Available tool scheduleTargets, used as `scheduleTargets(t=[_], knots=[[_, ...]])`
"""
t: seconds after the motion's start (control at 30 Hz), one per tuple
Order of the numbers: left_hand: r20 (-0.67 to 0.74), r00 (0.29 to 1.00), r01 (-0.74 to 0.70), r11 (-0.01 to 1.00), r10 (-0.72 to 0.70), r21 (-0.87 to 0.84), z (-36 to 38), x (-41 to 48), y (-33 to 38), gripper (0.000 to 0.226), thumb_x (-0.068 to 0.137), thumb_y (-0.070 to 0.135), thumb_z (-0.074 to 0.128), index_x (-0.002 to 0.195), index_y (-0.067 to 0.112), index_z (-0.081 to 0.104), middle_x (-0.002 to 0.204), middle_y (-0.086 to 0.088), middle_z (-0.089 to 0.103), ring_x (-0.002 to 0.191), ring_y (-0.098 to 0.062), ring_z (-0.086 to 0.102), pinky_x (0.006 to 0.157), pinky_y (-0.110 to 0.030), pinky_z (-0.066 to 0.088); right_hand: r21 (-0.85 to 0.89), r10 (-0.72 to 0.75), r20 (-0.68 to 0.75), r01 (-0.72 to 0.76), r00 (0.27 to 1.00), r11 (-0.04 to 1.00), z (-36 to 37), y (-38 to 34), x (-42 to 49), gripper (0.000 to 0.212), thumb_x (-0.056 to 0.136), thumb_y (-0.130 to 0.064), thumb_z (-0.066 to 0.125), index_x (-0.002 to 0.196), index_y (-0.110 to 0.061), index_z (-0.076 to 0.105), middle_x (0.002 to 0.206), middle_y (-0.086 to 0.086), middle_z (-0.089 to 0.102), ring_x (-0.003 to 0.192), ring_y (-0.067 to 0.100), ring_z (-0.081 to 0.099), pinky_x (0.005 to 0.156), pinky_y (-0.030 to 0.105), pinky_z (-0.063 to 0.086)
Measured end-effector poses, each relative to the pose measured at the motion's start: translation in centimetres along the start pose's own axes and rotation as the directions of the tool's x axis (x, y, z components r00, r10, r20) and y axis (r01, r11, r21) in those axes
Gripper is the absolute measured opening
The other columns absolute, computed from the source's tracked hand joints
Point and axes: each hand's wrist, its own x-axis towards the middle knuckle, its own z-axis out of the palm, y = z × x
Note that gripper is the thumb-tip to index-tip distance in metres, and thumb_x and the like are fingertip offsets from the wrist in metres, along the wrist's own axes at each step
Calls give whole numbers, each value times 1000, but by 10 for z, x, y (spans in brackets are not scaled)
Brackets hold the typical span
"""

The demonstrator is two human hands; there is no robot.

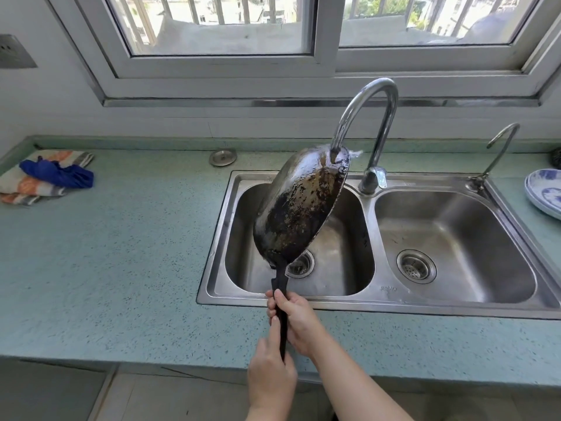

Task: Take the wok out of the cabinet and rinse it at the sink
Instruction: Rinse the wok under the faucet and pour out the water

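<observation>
The dark, stained wok (pixel 299 205) is tilted up on edge over the left basin of the steel double sink (pixel 373 302). Its far rim sits under the spout of the tall curved faucet (pixel 368 117), and water splashes off that rim. The wok's black handle (pixel 281 311) points down toward me. My right hand (pixel 299 322) grips the upper part of the handle. My left hand (pixel 271 370) grips the handle's lower end, just below the right hand.
A striped cloth with a blue rag (pixel 50 174) lies on the green counter (pixel 121 253) at far left. A round metal cap (pixel 223 157) sits behind the sink. A small second tap (pixel 498 153) and blue-white plates (pixel 546 192) are at right.
</observation>
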Motion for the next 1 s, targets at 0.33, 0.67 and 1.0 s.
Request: scheduleTargets(t=[0.33,0.67,1.0], knots=[[12,1000,9,1000,-9,-6,-5,1,2,73,41,13,63,112,17,49,59,-5,67,36,-20,60,30,-28,42,8,6,0,-6,1000,1000,3,-2,-2,17,97,-8,40,87,-3,52,65,3,46,53,8,43,48,12,41],[27,997,72,991,-69,-112,-13,-10,-8,54,60,22,41,113,18,49,67,-7,71,65,-19,57,41,-26,43,-21,4,-12,-5,1000,1000,10,11,-9,15,97,-6,41,87,-3,52,63,3,47,47,5,45,47,13,41],[76,989,135,980,-125,-149,-17,-21,-11,70,45,7,61,112,20,51,69,-8,73,47,-20,66,41,-26,47,-60,-2,-24,0,1000,998,12,19,-19,16,97,-7,42,85,-4,53,63,2,48,51,7,44,49,15,40]])
